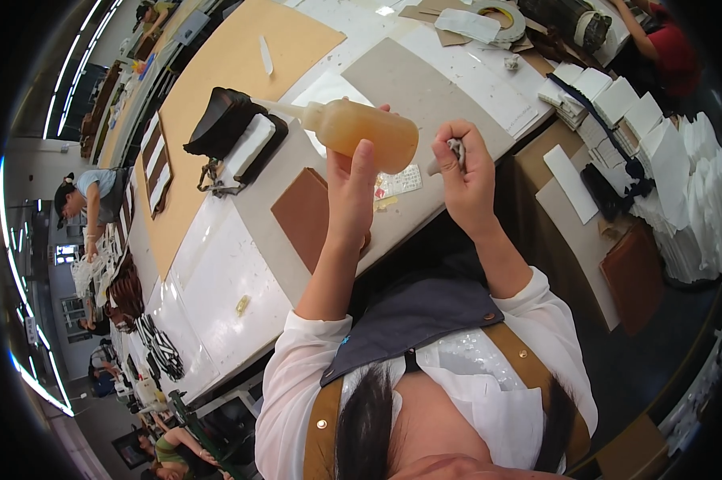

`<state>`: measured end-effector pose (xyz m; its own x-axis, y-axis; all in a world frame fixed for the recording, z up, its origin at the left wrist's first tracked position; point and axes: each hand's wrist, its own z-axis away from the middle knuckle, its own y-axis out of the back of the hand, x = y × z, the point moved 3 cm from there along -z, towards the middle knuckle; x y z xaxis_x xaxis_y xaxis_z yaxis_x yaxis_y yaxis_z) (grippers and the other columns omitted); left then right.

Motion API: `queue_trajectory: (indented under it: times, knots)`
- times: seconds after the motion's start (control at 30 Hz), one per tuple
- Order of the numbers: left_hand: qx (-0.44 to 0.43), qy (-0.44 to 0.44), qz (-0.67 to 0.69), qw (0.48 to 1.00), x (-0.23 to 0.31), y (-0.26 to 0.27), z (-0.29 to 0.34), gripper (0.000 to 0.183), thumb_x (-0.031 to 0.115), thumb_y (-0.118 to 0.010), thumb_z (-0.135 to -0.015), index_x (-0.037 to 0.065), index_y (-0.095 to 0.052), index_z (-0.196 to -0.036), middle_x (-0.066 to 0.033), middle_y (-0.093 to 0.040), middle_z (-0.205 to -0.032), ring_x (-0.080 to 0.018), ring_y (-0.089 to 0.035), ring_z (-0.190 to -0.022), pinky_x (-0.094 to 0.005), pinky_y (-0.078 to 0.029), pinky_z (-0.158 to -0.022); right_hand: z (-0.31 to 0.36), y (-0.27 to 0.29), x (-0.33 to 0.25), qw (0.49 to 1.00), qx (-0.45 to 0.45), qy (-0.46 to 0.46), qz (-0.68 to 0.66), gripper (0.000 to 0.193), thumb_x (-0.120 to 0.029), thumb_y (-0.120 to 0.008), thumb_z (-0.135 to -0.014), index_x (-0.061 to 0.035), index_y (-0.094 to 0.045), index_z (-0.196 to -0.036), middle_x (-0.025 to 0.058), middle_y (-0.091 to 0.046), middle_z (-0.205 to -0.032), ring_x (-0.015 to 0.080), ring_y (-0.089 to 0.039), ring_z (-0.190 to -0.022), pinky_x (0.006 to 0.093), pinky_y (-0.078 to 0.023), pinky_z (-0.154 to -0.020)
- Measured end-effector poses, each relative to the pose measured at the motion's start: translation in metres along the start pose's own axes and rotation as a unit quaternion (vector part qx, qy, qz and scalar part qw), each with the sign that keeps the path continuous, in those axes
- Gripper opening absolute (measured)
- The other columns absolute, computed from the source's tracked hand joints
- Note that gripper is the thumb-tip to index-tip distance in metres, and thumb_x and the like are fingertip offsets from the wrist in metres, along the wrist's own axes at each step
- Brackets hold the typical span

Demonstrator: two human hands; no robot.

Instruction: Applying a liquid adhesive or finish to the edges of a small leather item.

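My left hand [351, 192] is wrapped round a translucent squeeze bottle [377, 134] of amber liquid. The bottle lies on its side above the table, its thin nozzle toward the left. To the right of its base, my right hand [469, 180] is closed on a small grey wad [455, 152], mostly hidden by the fingers; its material is unclear. Beyond the nozzle a black leather bag piece [217, 120] rests on the table with a white strip [253, 144] on it. A flat brown leather panel [297, 212] lies partly behind my left forearm.
A small printed packet [401, 181] lies near the table edge. Tape rolls [501, 24] and card sit at the far right. Stacked white pieces [617, 100] stand on my right beside a brown panel [629, 272]. Other people work to the left, one in a light blue top [93, 196].
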<state>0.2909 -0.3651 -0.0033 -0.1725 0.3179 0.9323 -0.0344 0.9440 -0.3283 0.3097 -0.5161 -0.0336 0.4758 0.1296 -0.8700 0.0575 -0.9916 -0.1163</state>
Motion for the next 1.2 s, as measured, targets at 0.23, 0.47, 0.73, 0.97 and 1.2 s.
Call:
queue_trajectory:
  times: [0.23, 0.47, 0.73, 0.97, 1.2]
  knots:
    - [-0.001, 0.008, -0.008, 1.0, -0.007, 0.014, -0.002, 0.051, 0.022, -0.055, -0.103, 0.002, -0.037, -0.146, -0.0191, -0.045, -0.151, -0.029, -0.048, -0.137, -0.0445, -0.041, -0.112, -0.002, 0.026, 0.026, 0.984, 0.112, -0.12, -0.074, 0.013, -0.016, -0.062, -0.102, -0.0046, -0.058, -0.106, -0.0045, -0.052, -0.083, -0.0017, -0.043, -0.065, 0.0164, -0.038, -0.054]
    - [-0.008, 0.017, 0.062, 0.998, -0.007, 0.016, -0.003, 0.06, 0.035, -0.051, -0.102, 0.004, -0.033, -0.15, -0.0171, -0.048, -0.145, -0.0353, -0.043, -0.141, -0.0489, -0.039, -0.115, -0.01, 0.043, 0.026, 0.97, 0.217, -0.014, 0.11, 0.01, -0.012, -0.065, -0.098, -0.0039, -0.06, -0.1, -0.0066, -0.049, -0.073, -0.0001, -0.044, -0.063, 0.0174, -0.038, -0.054]
    - [-0.109, 0.062, 0.268, 0.955, -0.026, 0.039, 0.0, 0.067, 0.055, -0.051, -0.099, 0.01, -0.041, -0.148, -0.0127, -0.05, -0.137, -0.0329, -0.042, -0.141, -0.0533, -0.041, -0.111, 0.006, 0.035, 0.026, 0.982, 0.069, -0.17, -0.033, 0.017, -0.022, -0.06, -0.103, -0.0056, -0.064, -0.105, -0.0079, -0.044, -0.072, -0.0016, -0.036, -0.062, 0.0164, -0.036, -0.054]
    - [-0.095, 0.037, 0.166, 0.981, -0.011, 0.03, 0.0, 0.065, 0.057, -0.05, -0.099, 0.012, -0.043, -0.146, -0.0128, -0.05, -0.138, -0.0316, -0.042, -0.14, -0.0525, -0.041, -0.111, 0.01, 0.009, -0.006, 0.985, -0.051, -0.154, -0.059, 0.017, -0.016, -0.057, -0.102, -0.003, -0.062, -0.113, -0.0048, -0.047, -0.082, 0.0005, -0.039, -0.067, 0.018, -0.04, -0.061]
    - [-0.112, 0.074, 0.221, 0.966, -0.03, 0.045, 0.0, 0.08, 0.06, -0.048, -0.099, 0.0, -0.035, -0.15, -0.0162, -0.049, -0.14, -0.0263, -0.049, -0.132, -0.0471, -0.041, -0.112, 0.005, 0.002, -0.02, 0.996, -0.074, -0.027, -0.052, 0.048, -0.002, -0.046, -0.095, -0.0011, -0.046, -0.144, 0.006, -0.051, -0.109, 0.007, -0.044, -0.087, 0.0223, -0.04, -0.08]
